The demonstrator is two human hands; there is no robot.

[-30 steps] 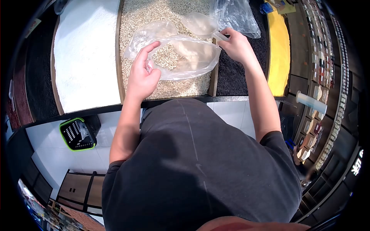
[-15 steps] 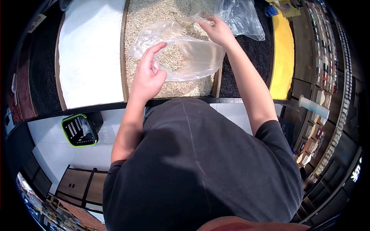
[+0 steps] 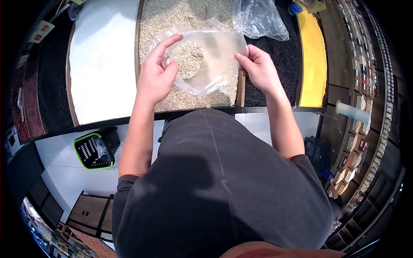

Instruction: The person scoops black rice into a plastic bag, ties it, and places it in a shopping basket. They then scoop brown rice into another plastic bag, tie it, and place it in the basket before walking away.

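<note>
A clear plastic bag [image 3: 219, 56] hangs open over the bin of pale beige gravel [image 3: 172, 13], with a heap of gravel [image 3: 187, 59] showing through its mouth. My left hand [image 3: 160, 71] grips the bag's left rim, its index finger stretched along the edge. The right rim is pinched between the thumb and fingers of my right hand [image 3: 254, 64]. Behind my right hand, another crumpled clear bag [image 3: 260, 19] lies across the gravel and the black bin.
White material [image 3: 101, 64] fills the bin on the left, black material [image 3: 279, 64] and yellow material [image 3: 312, 60] those on the right. A green-rimmed black basket [image 3: 94, 150] stands on the floor at left. Shelves [image 3: 361, 56] line the right side.
My right hand has come down from the upper edge of the bag to its right rim and now pinches it. The bag's mouth is wider and rounder. My left hand keeps its hold.
</note>
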